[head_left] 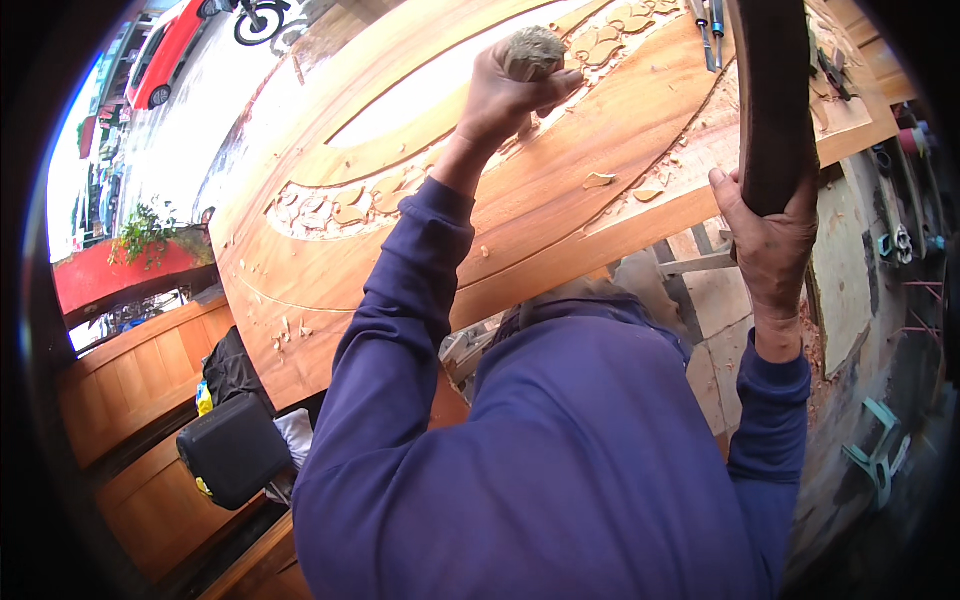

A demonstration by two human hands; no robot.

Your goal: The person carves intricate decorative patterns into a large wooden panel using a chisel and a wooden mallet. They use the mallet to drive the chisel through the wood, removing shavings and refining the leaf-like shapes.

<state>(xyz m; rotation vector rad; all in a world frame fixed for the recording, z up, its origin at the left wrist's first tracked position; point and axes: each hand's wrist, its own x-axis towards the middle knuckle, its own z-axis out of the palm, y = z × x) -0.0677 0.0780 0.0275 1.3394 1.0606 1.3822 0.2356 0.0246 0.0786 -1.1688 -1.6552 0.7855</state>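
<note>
My left hand point(497, 98) is closed round a chisel point(534, 52). Only the round, frayed butt of its handle faces me; the blade is hidden below the fist. The hand is over the carved band point(385, 190) of a large wooden panel point(560, 215). Raised over the panel's right part is a thick dark wooden mallet point(775, 100), gripped at its lower end by my right hand point(772, 235). The mallet's upper end runs out of view. Leaf-like shapes stand out along the curved band.
Blue-handled chisels point(717, 25) lie at the panel's far right, with dark tools point(833, 72) beyond them. Wood shavings point(648, 195) are scattered on the panel. A black case point(232, 452) is at lower left, and a teal stand point(880, 455) at right. A red car point(165, 50) stands outside.
</note>
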